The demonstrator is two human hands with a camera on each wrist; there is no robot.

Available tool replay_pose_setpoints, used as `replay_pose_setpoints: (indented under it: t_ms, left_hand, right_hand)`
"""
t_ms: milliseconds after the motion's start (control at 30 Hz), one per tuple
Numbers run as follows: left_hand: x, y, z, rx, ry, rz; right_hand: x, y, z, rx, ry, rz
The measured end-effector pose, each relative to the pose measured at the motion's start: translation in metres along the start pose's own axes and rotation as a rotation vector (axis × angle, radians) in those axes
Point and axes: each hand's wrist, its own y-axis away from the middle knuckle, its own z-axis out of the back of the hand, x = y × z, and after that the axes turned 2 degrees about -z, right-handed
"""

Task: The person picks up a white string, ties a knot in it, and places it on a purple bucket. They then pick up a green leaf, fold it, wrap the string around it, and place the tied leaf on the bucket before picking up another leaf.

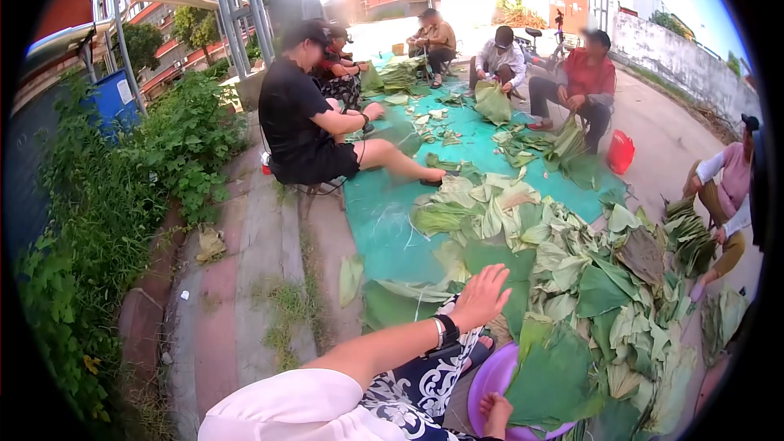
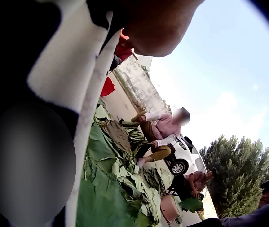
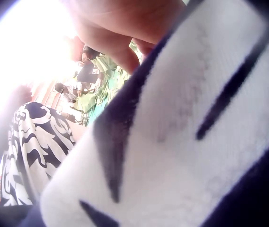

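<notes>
In the head view my left hand [image 1: 480, 298], with a dark band at the wrist, stretches out over the green leaves with its fingers spread straight. My right hand [image 1: 494, 415] is lower down at the rim of a purple basin [image 1: 482, 388], fingers loosely curled with nothing visible in them. A large green lotus leaf [image 1: 559, 371] lies across the basin, its edge close beside that hand. Part of my left hand [image 2: 158, 28] fills the top of the left wrist view. Fingers of my right hand [image 3: 120, 33] show above patterned fabric [image 3: 181, 109] in the right wrist view.
A big heap of lotus leaves [image 1: 604, 278] spreads over the right of a green tarp [image 1: 384, 237]. Several seated people surround it, including one in black [image 1: 302, 114] and one in pink [image 1: 731, 171]. A red bucket [image 1: 621, 152] stands behind. Bushes [image 1: 180, 147] line the left.
</notes>
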Motion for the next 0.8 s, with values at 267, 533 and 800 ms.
replay_pose_setpoints:
  t_ms: [267,533,800]
  left_hand:
    - [-0.003,-0.001,0.004,-0.028,0.003,-0.008]
    - [-0.003,-0.001,0.002,-0.023,0.007,-0.009]
    - [-0.004,-0.002,0.002,-0.023,0.037,0.006]
  right_hand:
    - [-0.021,-0.024,0.010,0.018,0.017,0.066]
    - [-0.009,-0.008,0.004,0.009,0.031,0.051]
    - [-0.012,-0.004,0.004,0.026,-0.001,0.072]
